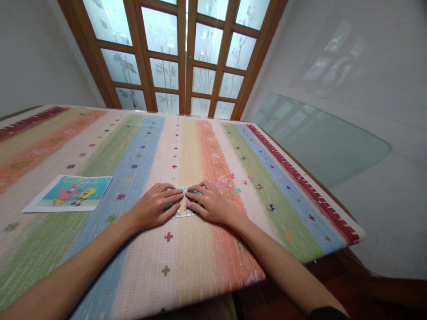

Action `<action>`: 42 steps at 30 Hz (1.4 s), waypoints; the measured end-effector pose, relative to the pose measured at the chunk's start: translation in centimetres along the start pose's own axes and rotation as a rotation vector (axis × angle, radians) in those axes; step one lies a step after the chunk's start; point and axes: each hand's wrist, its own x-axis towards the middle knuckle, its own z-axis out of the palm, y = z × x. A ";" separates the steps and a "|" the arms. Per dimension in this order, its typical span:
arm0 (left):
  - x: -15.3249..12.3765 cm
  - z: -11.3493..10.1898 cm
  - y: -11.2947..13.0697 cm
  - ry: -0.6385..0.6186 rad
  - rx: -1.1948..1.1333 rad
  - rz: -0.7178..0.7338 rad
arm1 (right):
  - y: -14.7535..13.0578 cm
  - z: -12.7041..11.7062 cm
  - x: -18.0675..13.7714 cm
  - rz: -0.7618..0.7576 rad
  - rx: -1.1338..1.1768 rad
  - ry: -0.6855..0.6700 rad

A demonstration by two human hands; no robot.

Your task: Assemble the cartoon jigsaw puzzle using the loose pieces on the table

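Note:
A small, colourful jigsaw puzzle [184, 212] lies flat on the table under my hands, which cover most of it. My left hand [156, 205] rests over its left side, palm down, the fingers stretched out and the thumb apart from them. From the other side, my right hand [210, 202] reaches over the puzzle with its fingers extended and slightly spread, the tips close to those of my left. Whether a loose piece sits under the right fingertips I cannot tell. Several loose puzzle pieces [238, 190], pink and teal, are scattered just beyond my right hand.
A printed cartoon picture [71, 192] on white paper lies to the left of my left hand. The striped tablecloth [200, 249] covers the table, whose front edge is close to me. Wooden doors with frosted panes [163, 66] stand behind, and a white wall [350, 66] rises at right.

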 end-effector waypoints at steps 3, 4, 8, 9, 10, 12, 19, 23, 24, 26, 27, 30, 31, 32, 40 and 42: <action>0.0 -0.1 0.0 0.011 0.005 -0.009 | 0.0 0.0 0.0 0.007 0.002 -0.013; 0.0 -0.1 0.0 0.020 0.008 -0.009 | 0.0 0.0 0.0 0.010 0.003 -0.016; -0.1 0.0 -0.2 0.044 0.020 -0.003 | 0.1 0.0 0.0 0.016 0.004 -0.027; -0.1 0.0 -0.2 0.043 0.017 -0.003 | 0.1 0.0 0.0 0.016 0.004 -0.030; -0.1 0.0 -0.2 0.041 0.011 -0.006 | 0.1 0.0 0.0 0.017 0.004 -0.031; -0.1 0.0 -0.2 0.038 -0.004 -0.013 | 0.1 0.0 0.0 0.016 0.004 -0.027; 0.2 -0.1 0.0 0.032 -0.002 -0.020 | 0.2 0.0 -0.1 0.008 0.003 -0.019; 0.3 -0.2 0.1 -0.006 -0.015 -0.050 | 0.2 0.0 0.0 0.009 0.007 -0.017; 0.3 -0.3 0.1 -0.013 -0.023 -0.058 | 0.2 0.0 0.0 0.010 0.009 -0.017; 0.2 -0.3 0.0 -0.010 -0.035 -0.065 | 0.2 0.0 0.0 0.011 0.014 -0.019; 0.2 -0.3 -0.1 -0.003 -0.040 -0.065 | 0.2 0.0 0.0 0.010 0.016 -0.019; 0.1 -0.3 -0.2 0.015 -0.058 -0.060 | 0.2 0.0 -0.1 0.009 0.016 -0.020; 0.1 -0.3 -0.2 0.015 -0.065 -0.064 | 0.2 0.0 -0.1 0.011 0.016 -0.021; 0.2 -0.3 -0.2 0.010 -0.070 -0.070 | 0.3 0.0 -0.1 0.012 0.015 -0.024; 0.4 -0.3 0.1 -0.004 -0.032 -0.062 | 0.2 0.1 0.0 0.023 0.015 -0.023; 0.4 -0.3 0.1 -0.010 -0.015 -0.066 | 0.2 0.1 0.0 0.018 0.022 -0.015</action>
